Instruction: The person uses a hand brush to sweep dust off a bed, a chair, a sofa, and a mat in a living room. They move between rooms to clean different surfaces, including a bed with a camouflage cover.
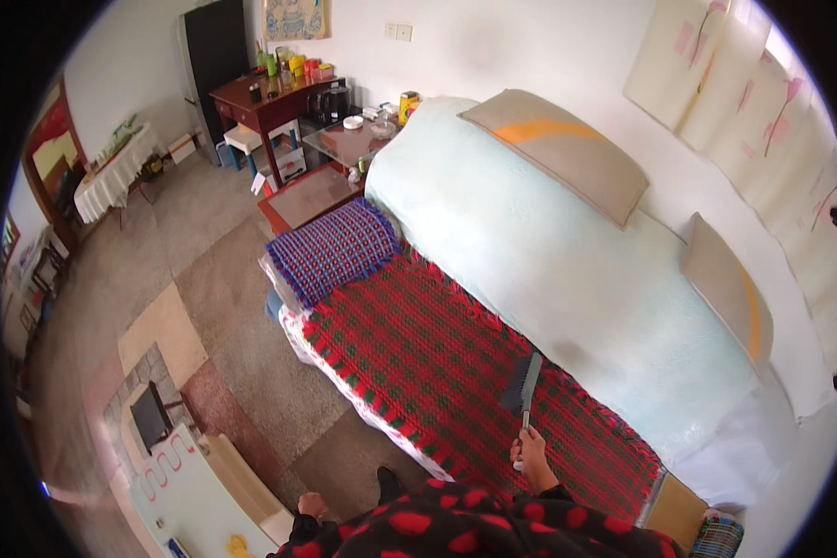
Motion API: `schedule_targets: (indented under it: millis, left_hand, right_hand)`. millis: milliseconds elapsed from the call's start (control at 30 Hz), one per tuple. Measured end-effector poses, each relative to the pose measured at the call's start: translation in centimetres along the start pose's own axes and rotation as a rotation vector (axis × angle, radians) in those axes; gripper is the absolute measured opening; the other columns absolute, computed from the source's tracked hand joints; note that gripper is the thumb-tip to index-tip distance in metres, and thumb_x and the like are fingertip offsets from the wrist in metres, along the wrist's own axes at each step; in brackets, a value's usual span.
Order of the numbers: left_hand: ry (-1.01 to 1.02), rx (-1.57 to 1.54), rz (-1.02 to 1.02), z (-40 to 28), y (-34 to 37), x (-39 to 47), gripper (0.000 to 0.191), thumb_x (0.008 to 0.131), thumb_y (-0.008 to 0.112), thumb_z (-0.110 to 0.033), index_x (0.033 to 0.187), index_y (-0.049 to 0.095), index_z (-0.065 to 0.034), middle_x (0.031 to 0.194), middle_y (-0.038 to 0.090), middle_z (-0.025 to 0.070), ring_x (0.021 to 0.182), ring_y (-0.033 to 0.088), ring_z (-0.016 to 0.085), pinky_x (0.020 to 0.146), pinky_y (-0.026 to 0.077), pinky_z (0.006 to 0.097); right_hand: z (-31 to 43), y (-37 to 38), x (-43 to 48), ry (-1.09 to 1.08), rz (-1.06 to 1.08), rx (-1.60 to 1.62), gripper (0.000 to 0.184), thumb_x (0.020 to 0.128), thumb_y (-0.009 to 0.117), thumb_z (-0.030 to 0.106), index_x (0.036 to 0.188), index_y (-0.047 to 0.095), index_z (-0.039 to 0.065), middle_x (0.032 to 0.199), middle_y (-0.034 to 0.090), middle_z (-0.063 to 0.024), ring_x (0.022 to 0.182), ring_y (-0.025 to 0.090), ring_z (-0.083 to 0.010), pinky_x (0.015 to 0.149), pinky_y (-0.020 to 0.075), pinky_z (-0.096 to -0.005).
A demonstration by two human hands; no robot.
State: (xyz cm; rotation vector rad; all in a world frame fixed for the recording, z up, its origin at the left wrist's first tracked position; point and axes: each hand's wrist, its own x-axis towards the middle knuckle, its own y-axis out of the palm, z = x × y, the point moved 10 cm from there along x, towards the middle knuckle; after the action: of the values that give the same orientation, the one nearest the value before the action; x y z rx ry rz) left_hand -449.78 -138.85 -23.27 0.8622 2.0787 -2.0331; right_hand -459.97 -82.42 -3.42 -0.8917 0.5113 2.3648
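Observation:
My right hand (530, 450) grips the handle of a grey bed brush (528, 383), whose dark bristles point left over the seat of a long sofa. Under the brush lies a red and green woven mat (418, 349) with a fringed edge. A blue checked woven cover (335, 251) lies over the armrest at the mat's far left end. Behind the mat, a pale blue cover (516, 230) drapes the backrest, with two beige cushions (561, 153) on top. My left hand (312, 505) hangs low beside my body, its fingers curled; whether they are fully closed is unclear.
At lower left stands a pale table (202, 499) with a yellow object on it, beside a dark stool (151, 417). Beyond the armrest are a glass-topped side table (352, 143), a red-brown wooden desk (272, 97) and a fridge (216, 63). My shoe (389, 483) is on the tiled floor.

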Motion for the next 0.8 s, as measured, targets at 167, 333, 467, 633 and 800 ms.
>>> schedule_targets:
  millis: [167, 333, 467, 633, 800]
  left_hand:
    - [-0.133, 0.123, 0.104, 6.0, -3.2, 5.3, 0.017, 0.068, 0.057, -0.032, 0.068, 0.068, -0.0182, 0.073, 0.065, 0.0005, 0.075, 0.064, 0.019, 0.055, 0.051, 0.0359]
    - [-0.087, 0.102, 0.057, 6.4, -7.7, 10.3, 0.016, 0.065, 0.061, -0.028, 0.065, 0.066, -0.0122, 0.076, 0.065, 0.0076, 0.068, 0.064, 0.026, 0.055, 0.05, 0.0381]
    - [-0.011, 0.003, -0.071, 8.1, -14.8, 15.8, 0.011, 0.067, 0.059, -0.018, 0.068, 0.064, -0.0083, 0.07, 0.062, 0.012, 0.066, 0.061, 0.031, 0.058, 0.049, 0.0452]
    - [0.106, -0.033, -0.181, 10.5, -26.1, 27.5, 0.014, 0.073, 0.051, -0.016, 0.072, 0.059, -0.0043, 0.076, 0.06, 0.016, 0.074, 0.059, 0.034, 0.06, 0.047, 0.0451]
    - [0.174, -0.344, -0.428, 11.1, -42.8, 40.9, 0.025, 0.083, 0.042, -0.019, 0.078, 0.058, -0.0006, 0.083, 0.06, 0.0218, 0.081, 0.057, 0.038, 0.071, 0.044, 0.0485]
  right_hand:
    - [3.2, 6.7, 1.0, -0.105, 0.11, -0.12, 0.025, 0.09, 0.046, 0.014, 0.114, 0.043, 0.011, 0.064, 0.045, -0.0042, 0.041, 0.041, -0.0115, 0.033, 0.0336, -0.0267]
    - [5.3, 9.8, 3.3, -0.108, 0.117, -0.103, 0.037, 0.09, 0.045, 0.013, 0.127, 0.038, 0.01, 0.063, 0.045, -0.0041, 0.04, 0.041, -0.0111, 0.033, 0.0346, -0.0274]
    - [6.7, 11.1, 4.3, -0.131, 0.132, -0.079, 0.046, 0.09, 0.045, 0.013, 0.134, 0.033, 0.012, 0.063, 0.044, -0.0039, 0.041, 0.04, -0.0107, 0.034, 0.034, -0.0259]
    - [8.0, 11.2, 5.6, -0.144, 0.061, -0.079, 0.045, 0.09, 0.044, 0.013, 0.133, 0.034, 0.012, 0.063, 0.043, -0.0026, 0.042, 0.039, -0.0096, 0.034, 0.033, -0.0247]
    - [9.6, 12.6, 5.4, -0.269, -0.138, -0.104, 0.047, 0.09, 0.045, 0.015, 0.135, 0.033, 0.011, 0.061, 0.045, -0.002, 0.041, 0.04, -0.0085, 0.033, 0.0332, -0.0245]
